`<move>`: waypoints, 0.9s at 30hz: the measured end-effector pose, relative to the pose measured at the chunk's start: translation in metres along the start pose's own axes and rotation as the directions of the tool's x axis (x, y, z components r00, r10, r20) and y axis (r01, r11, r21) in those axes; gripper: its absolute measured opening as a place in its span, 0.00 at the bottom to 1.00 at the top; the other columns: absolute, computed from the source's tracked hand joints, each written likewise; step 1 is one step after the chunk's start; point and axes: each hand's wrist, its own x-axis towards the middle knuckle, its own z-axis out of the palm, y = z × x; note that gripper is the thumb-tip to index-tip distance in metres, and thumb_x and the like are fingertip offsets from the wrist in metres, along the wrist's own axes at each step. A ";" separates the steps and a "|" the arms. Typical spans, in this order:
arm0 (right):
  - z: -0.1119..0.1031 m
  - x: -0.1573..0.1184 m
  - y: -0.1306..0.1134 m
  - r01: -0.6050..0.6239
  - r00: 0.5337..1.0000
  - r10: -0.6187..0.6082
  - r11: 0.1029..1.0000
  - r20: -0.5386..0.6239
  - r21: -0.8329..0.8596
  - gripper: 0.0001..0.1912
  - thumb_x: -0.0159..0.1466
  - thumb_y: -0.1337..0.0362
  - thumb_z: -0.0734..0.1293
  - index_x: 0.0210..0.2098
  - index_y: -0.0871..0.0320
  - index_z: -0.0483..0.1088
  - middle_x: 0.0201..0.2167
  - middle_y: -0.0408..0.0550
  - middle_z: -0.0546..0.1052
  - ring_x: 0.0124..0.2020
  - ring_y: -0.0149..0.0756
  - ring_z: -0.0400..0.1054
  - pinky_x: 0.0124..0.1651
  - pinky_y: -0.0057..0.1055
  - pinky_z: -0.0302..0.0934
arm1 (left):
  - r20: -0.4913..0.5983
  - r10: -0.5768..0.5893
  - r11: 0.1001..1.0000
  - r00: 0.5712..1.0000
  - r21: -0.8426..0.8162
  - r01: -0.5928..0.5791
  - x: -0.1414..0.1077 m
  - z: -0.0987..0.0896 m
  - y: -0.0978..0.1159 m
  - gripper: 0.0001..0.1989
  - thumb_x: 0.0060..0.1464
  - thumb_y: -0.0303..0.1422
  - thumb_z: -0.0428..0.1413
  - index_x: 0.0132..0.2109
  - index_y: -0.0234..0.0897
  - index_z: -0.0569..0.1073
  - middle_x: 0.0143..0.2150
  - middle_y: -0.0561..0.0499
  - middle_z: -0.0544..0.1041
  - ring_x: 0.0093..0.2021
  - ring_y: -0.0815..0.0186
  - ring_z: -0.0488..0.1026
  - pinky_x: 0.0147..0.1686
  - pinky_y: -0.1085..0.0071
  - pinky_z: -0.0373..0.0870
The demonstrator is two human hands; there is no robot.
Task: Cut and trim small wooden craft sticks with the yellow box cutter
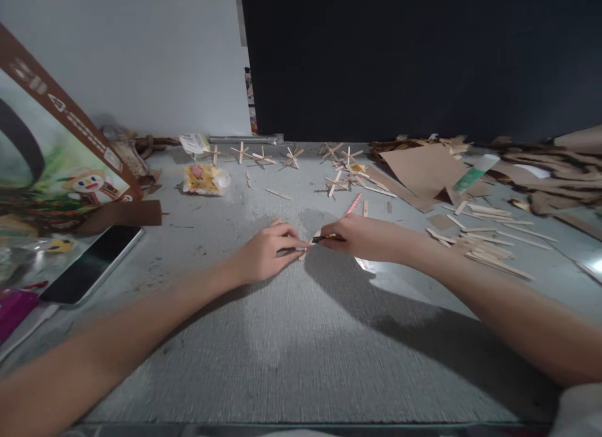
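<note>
Near the middle of the table, my right hand (360,236) is closed around a craft knife (322,239) with a dark tip and a bit of yellow-orange on it. A pink-patterned stick-like end (355,203) shows above that hand; I cannot tell if it belongs to the knife. My left hand (270,252) lies low on the table, its fingertips pinching down a small wooden stick (302,256). The knife's tip meets the stick right at the left fingertips. Most of the stick is hidden under the fingers.
Several star-shaped stick pieces (292,157) stand along the back. Loose wooden sticks (493,255), brown cardboard (418,170) and a green-and-white glue tube (475,172) lie to the right. A yellow packet (204,179), a phone (94,264) and a printed box (70,142) are on the left.
</note>
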 end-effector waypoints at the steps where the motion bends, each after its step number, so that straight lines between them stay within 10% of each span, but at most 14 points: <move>1: 0.000 0.000 0.000 0.004 1.000 -0.004 1.000 -0.001 -0.014 0.17 0.76 0.58 0.59 0.40 0.57 0.76 0.26 0.47 0.75 0.22 0.32 0.60 0.30 0.32 0.46 | 0.029 0.047 0.999 0.998 0.006 -0.047 -0.001 -0.001 -0.002 0.12 0.69 0.33 0.56 0.51 0.40 0.84 0.46 0.43 0.80 0.49 0.58 0.74 0.51 0.61 0.73; 27: 0.004 0.001 -0.005 0.015 1.000 -0.017 0.999 -0.024 -0.050 0.15 0.76 0.62 0.59 0.44 0.58 0.77 0.30 0.50 0.78 0.25 0.33 0.66 0.29 0.31 0.47 | 0.053 0.094 0.996 0.994 -0.008 -0.093 -0.003 0.002 0.003 0.14 0.71 0.32 0.53 0.44 0.38 0.84 0.48 0.42 0.81 0.52 0.58 0.74 0.54 0.59 0.74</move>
